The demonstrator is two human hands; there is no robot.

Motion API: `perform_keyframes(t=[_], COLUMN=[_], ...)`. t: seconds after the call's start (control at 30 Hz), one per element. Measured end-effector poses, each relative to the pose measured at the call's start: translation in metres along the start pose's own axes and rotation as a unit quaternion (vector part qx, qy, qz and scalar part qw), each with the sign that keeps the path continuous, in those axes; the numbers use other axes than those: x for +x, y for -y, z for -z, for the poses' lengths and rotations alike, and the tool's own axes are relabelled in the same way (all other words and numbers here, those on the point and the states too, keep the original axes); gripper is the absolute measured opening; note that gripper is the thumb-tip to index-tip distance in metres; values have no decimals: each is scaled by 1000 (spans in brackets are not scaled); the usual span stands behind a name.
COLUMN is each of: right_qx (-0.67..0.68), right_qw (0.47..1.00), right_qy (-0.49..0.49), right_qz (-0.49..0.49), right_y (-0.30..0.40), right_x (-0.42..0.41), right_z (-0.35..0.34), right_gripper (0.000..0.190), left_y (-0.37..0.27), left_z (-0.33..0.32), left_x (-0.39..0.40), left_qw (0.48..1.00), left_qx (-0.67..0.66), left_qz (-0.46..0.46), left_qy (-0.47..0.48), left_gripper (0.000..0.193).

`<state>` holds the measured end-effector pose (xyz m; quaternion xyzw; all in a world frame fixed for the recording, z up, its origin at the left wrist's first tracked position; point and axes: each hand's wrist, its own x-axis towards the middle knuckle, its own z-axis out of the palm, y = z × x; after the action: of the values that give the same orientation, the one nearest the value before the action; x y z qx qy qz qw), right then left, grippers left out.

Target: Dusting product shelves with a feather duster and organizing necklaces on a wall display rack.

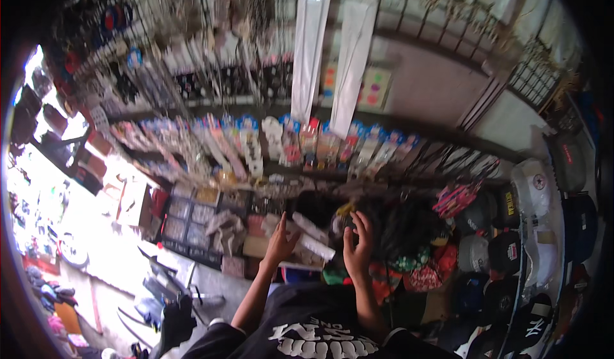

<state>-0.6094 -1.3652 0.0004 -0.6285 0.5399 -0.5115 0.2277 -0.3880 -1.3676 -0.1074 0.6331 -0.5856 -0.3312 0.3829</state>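
Note:
My left hand is raised in front of my chest, fingers apart, with nothing seen in it. Two long white packets lie between my hands, partly behind the left one; I cannot tell whether it touches them. My right hand is also raised, its thumb and fingers curved apart and nothing visible between them. A yellow item shows just behind its fingertips, beside a heap of black goods.
Caps fill shelves on the right. Carded accessories and two long clear sleeves hang ahead. Compartment trays and a crumpled grey cloth lie left of my hands. Red patterned fabric sits at the right.

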Motion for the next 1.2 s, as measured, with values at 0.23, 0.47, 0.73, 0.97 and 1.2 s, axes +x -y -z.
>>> perform_keyframes(t=[0.23, 0.47, 0.73, 0.97, 1.2], right_qx=[-42, -69, -68, -4, 364], right_qw=[991, 981, 984, 983, 834], right_qy=[121, 169, 149, 154, 250], right_qz=[-50, -66, -71, -104, -330], right_y=[-21, -19, -24, -77, -7], right_x=[-69, -109, -123, -106, -26], right_z=[4, 14, 31, 24, -23], right_gripper=[36, 37, 37, 33, 37], left_y=[127, 141, 129, -4, -68], left_z=[-62, -117, -145, -44, 20], left_x=[-54, -36, -31, -75, -94], left_qw=[985, 952, 985, 973, 980], left_qx=[143, 277, 20, -225, -189], left_qz=[65, -13, 166, 55, 32], left_qy=[72, 133, 43, -11, 53], left_gripper=[64, 63, 31, 37, 22])
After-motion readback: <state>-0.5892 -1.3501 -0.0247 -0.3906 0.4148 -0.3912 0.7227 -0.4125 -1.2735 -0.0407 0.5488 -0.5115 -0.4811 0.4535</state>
